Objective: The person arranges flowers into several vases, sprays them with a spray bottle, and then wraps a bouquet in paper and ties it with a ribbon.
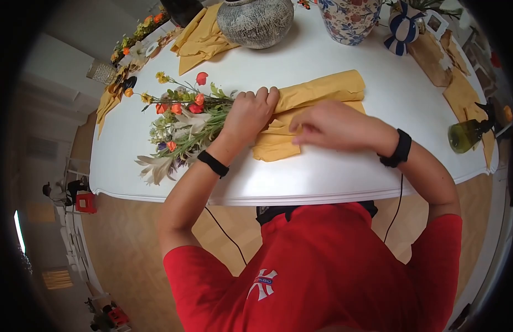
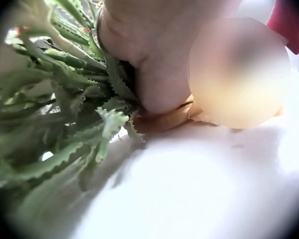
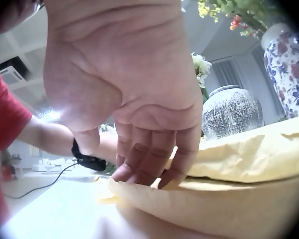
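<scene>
Left hand (image 1: pixel 248 115) curled, right hand (image 1: pixel 335 125) loosely bent

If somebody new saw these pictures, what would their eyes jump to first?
Probably the bright red shirt, filling the bottom middle of the head view. Next might be the orange, red and white flowers on the left of the white table, held by the left hand, with yellow paper to their right. Behind them stands a big, rough grey pot.
</scene>
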### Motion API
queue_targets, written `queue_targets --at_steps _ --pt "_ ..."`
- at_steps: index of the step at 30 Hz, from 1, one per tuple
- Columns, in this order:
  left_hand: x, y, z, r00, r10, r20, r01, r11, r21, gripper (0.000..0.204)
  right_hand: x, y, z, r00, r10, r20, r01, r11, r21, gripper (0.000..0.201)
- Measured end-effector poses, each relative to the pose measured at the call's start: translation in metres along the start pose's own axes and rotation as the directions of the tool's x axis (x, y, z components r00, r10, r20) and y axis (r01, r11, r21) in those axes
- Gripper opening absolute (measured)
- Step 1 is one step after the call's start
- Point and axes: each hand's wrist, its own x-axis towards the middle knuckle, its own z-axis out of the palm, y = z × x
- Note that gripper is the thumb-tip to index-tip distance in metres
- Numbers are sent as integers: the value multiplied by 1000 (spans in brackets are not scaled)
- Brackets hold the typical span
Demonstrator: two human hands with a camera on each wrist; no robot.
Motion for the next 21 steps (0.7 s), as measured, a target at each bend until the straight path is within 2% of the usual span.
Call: queue_targets --at_steps 1,2,5,6,7,8,11,14,16,19,21 --pt "-1 2 0 1000 -3 -3 3 999 36 37 9 11 1 978 -100 -185 86 993 -86 40" --pt "-2 2 2 1000 -11 -27 13 998 57 38 21 26 5 912 -206 -354 148 972 -185 42" --pt "-1 5 6 993 -20 -120 33 994 105 39 50 59 2 748 -473 -465 180 820 -544 51" --pt "-2 5 5 988 -21 -153 38 993 112 38 55 62 -4 881 -311 -356 151 899 -411 53" --pt "-4 5 3 982 -23 -186 46 992 121 37 59 57 -14 967 -152 -206 91 956 -278 55" --pt "-5 5 1 977 -15 -211 42 992 123 37 62 52 -22 1000 -6 -27 2 988 -152 58" --pt "-7 4 -8 958 -10 -287 44 993 110 37 70 42 -36 978 103 179 -91 993 -75 59" --pt "-5 4 -11 937 -40 -348 60 997 47 39 75 44 -37 947 148 285 -171 983 59 61" --pt "-2 2 -10 933 -62 -353 61 998 -14 43 77 48 -32 971 77 226 -87 996 32 57" --pt "4 -10 -18 961 -109 -252 63 981 -183 55 73 50 -28 994 25 104 -14 994 -107 49" --pt "6 -19 -30 987 -135 -87 103 949 -298 62 68 44 -23 999 20 37 -10 970 -245 44"
